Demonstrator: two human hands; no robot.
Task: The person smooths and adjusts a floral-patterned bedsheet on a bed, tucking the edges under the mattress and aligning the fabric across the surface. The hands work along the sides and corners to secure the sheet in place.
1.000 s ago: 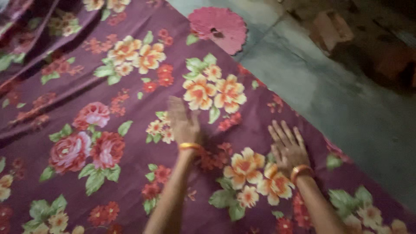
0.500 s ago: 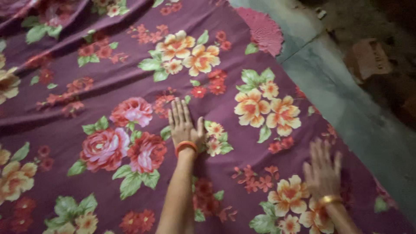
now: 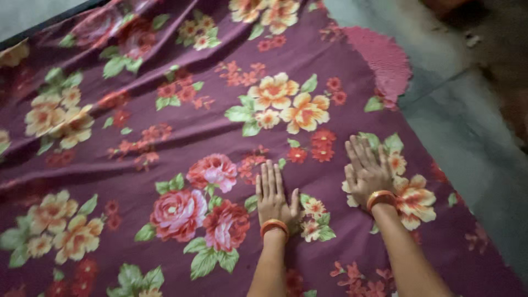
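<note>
A purple bedsheet with red, pink and yellow flowers lies spread out and fills most of the view. My left hand rests flat on it, fingers together, beside a pink rose print. My right hand lies flat on the cloth further right, fingers spread, over a yellow flower near the sheet's right edge. Both wrists wear orange bangles. Neither hand holds anything. Wrinkles run across the sheet's upper left part.
A round pink mat lies at the sheet's upper right edge. Grey floor runs along the right side. A dark edge borders the sheet at the top left.
Both hands have slid over the sheet: the left one toward the rose print, the right one forward near the right edge. The view has shifted, showing more of the sheet's left part.
</note>
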